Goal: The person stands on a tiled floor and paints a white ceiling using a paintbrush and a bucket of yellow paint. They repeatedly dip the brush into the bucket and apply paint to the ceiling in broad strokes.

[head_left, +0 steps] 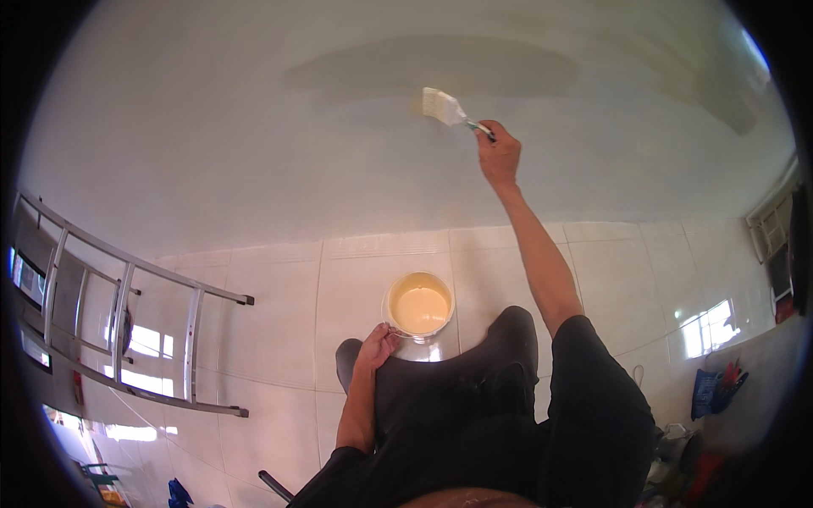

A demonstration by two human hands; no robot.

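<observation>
My right hand (500, 157) is closed around the handle of a wide flat paintbrush (443, 107), its arm stretched far forward. The pale bristles lie against the light wall (212, 127), and a small yellowish smear shows at their left edge. Above the brush, a darker, wet-looking patch (440, 63) curves across the wall. Between my knees a round bucket (421, 277) holds cream-yellow paint (421, 310). My left hand (379, 345) is closed at the bucket's near left edge, gripping its rim or wire handle; which of these, I cannot tell.
On the left, a metal ladder (127, 275) extends over the glossy tiled floor (271, 296). A blue bag (705, 394) lies at the right, with cluttered items (677, 444) nearer me. Another darker patch (720, 93) marks the wall at the upper right.
</observation>
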